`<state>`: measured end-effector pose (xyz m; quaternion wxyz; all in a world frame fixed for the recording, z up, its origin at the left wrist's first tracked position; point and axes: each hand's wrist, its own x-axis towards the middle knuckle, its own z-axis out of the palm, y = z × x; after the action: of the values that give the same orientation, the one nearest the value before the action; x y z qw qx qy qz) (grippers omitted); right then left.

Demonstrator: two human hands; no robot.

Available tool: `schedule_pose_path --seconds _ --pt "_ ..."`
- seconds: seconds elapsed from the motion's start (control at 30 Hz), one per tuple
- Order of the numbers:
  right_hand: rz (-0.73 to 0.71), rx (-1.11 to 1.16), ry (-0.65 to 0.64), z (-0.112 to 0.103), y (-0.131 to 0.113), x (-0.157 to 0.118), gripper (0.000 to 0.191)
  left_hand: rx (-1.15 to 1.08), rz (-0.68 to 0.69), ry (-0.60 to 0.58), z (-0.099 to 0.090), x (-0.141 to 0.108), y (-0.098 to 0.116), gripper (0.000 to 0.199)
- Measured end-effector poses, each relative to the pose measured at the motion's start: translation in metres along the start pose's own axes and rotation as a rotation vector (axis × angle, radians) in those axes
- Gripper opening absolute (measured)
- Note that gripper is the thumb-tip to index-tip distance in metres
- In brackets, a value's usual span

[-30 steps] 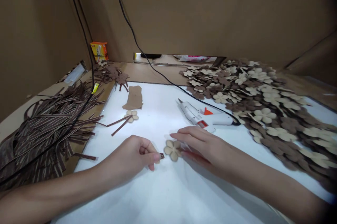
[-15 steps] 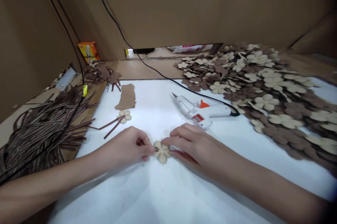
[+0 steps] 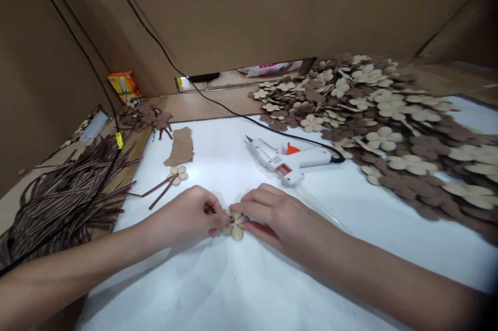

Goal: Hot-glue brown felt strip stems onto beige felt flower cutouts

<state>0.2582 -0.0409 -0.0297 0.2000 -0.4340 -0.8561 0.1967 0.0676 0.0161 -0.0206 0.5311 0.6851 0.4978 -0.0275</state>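
The left hand (image 3: 182,214) pinches a thin brown strip (image 3: 232,221) close on the middle of a tan flower cutout (image 3: 236,233), and the right hand (image 3: 272,214) grips the petals to keep them steady above the white table (image 3: 249,289).

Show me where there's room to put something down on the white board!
There's room on the white board below the left hand and right hand, and between the glue gun and the flower pile. It's crowded at the pile, the brown strips, and the flower between the hands.
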Motion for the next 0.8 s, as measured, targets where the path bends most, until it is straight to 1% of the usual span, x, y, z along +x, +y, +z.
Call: schedule_pose_path --seconds 0.17,0.43,0.7,0.8 --pt "-0.017 0.007 0.011 0.002 0.001 -0.003 0.02 0.032 -0.024 0.011 0.001 0.0 0.002 0.023" --pt "-0.047 0.06 0.033 0.004 0.007 -0.002 0.017 0.093 -0.054 0.04 0.001 -0.001 0.009 0.023" --pt "-0.076 -0.019 0.065 0.004 0.003 -0.004 0.017 0.177 -0.069 0.061 0.002 -0.001 0.015 0.022" --pt "-0.135 -0.094 0.136 0.005 0.004 -0.006 0.014 0.182 -0.065 0.069 0.003 -0.002 0.017 0.022"
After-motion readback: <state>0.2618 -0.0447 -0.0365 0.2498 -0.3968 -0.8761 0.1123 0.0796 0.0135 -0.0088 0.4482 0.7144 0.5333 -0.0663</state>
